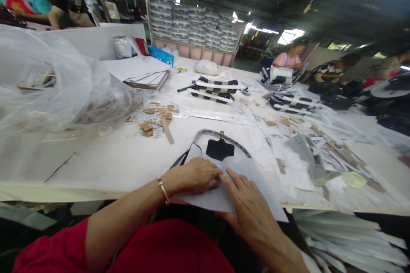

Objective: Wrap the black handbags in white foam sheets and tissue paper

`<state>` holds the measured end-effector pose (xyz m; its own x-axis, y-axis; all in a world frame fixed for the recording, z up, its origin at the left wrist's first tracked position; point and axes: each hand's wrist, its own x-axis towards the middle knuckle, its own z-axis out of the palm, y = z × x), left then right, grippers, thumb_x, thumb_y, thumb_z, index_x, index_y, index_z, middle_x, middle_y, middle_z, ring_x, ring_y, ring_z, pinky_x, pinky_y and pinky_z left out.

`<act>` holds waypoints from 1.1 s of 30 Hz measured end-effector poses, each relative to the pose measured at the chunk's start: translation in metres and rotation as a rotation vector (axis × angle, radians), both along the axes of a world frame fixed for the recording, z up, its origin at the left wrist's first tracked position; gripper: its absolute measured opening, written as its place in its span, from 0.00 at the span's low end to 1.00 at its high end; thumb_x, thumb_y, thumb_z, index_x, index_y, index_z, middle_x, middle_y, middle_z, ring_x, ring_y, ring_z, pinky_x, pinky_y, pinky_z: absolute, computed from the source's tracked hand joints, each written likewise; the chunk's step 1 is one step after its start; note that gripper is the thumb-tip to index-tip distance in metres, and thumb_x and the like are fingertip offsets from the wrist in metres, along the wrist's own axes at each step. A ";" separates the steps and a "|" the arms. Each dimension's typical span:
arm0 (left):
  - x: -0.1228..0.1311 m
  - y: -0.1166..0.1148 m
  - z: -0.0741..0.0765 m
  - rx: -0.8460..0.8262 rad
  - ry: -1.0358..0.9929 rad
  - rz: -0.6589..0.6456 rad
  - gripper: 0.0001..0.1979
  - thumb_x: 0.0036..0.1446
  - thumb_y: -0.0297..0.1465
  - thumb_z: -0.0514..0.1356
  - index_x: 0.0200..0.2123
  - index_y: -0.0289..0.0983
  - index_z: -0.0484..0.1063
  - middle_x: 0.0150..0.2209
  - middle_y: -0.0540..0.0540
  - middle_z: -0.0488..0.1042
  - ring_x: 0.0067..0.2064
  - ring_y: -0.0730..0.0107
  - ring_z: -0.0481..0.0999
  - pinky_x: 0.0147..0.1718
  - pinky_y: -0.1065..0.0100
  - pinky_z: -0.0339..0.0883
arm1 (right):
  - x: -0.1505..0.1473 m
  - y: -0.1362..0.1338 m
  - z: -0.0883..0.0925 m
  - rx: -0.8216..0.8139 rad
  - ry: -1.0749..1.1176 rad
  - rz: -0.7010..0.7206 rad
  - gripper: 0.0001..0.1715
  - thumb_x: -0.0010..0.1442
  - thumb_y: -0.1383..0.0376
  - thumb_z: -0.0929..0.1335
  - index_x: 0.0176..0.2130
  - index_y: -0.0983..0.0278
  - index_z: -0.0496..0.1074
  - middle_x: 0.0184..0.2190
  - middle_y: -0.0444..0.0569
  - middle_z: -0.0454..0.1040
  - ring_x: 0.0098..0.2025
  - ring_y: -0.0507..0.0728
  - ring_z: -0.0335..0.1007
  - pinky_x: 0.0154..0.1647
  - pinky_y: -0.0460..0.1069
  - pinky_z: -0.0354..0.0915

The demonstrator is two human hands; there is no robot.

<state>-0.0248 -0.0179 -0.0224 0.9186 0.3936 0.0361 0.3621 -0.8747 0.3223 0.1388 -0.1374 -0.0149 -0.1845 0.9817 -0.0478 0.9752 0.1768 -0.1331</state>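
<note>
Our left hand [195,177] lies with fingers curled down on the white sheet [253,175]; we cannot tell whether it pinches the paper. Our right hand [248,209] presses the sheet flat, fingers apart, touching the left. Just beyond both sets of fingertips, a black piece [220,150] lies on the counter [112,162].

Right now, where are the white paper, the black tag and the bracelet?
white paper [246,172]: head view, bare part beside the tag.
black tag [219,150]: head view, middle of its black body.
bracelet [163,191]: head view, the band across the wrist.
</note>
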 end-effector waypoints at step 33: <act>-0.020 -0.001 0.025 -0.434 -0.415 0.482 0.20 0.70 0.42 0.44 0.43 0.39 0.72 0.38 0.48 0.78 0.40 0.62 0.77 0.41 0.66 0.66 | 0.013 -0.017 0.024 0.427 0.426 0.350 0.08 0.65 0.71 0.66 0.43 0.62 0.73 0.32 0.46 0.77 0.33 0.53 0.72 0.37 0.49 0.68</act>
<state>-0.0447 -0.0188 0.0026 0.5870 0.8045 0.0909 0.4457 -0.4148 0.7932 0.1516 -0.1544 0.0093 -0.4103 0.7779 0.4760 0.7296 0.5931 -0.3404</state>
